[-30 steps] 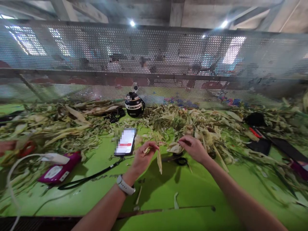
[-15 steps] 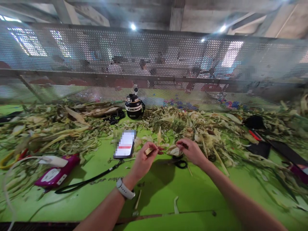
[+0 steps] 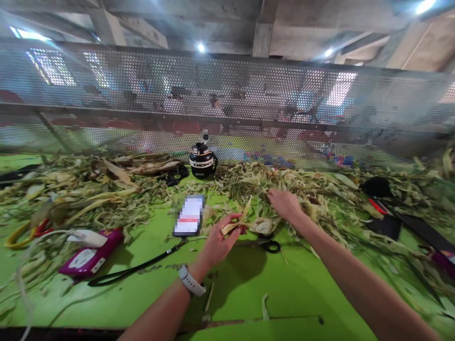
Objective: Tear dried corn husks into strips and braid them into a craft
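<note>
While the left hand pinches dry husk strips right of the phone, the right hand, farther right, is at the husk pile; its grip: cannot tell. Step, as judged: husk handling; next move calls for 1 light pinch.

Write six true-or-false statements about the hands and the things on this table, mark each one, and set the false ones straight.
1. The left hand holds a husk strip. True.
2. The phone lies with its screen lit. True.
3. The right hand rests on the phone. False: it is at the husk pile, to the right of the phone.
4. The white watch is on the right wrist. False: it is on the left wrist.
5. The black cup stands in front of the mesh screen. True.
6. The tabletop is blue. False: it is green.
</note>
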Demonstrator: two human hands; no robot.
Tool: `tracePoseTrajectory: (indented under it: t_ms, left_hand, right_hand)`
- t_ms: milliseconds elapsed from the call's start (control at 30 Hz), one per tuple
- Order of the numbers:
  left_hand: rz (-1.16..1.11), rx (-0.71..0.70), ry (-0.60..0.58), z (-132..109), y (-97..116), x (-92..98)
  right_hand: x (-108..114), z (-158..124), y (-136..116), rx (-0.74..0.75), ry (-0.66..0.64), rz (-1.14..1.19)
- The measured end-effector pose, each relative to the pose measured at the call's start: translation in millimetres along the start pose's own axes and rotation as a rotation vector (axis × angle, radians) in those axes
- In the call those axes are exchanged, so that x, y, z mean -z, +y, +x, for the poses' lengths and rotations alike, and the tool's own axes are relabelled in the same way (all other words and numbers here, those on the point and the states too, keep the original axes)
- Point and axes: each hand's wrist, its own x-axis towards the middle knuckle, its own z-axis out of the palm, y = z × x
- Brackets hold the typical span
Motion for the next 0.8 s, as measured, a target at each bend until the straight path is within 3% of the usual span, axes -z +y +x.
tracePoseTrajectory:
  t_ms: [100, 167, 333, 533, 800]
  left_hand:
    - [-0.012, 0.006, -0.004, 0.1, -0.2, -1.5]
    - [-0.011, 0.008, 0.016, -0.1, 1.5, -2.3]
    - [0.023, 0.012, 0.017, -0.8, 6.5, -3.3]
    - [-0.102, 0.038, 0.008, 1.9, 2.2, -4.1]
    - [-0.469, 0.211, -0.094, -1.0, 6.1, -1.1]
  right_hand:
    - [12.1, 2.1, 14.3, 0.017, 0.213, 0.364]
    - [21.5, 3.2, 21.7, 0.027, 0.286, 0.652]
    - [43.0, -0.1, 19.3, -0.007, 0.214, 1.147]
    - [53.2, 1.4, -8.1, -0.004, 0.119, 1.377]
    - [57.7, 20.4, -46.4, 0.103, 0.047, 1.531]
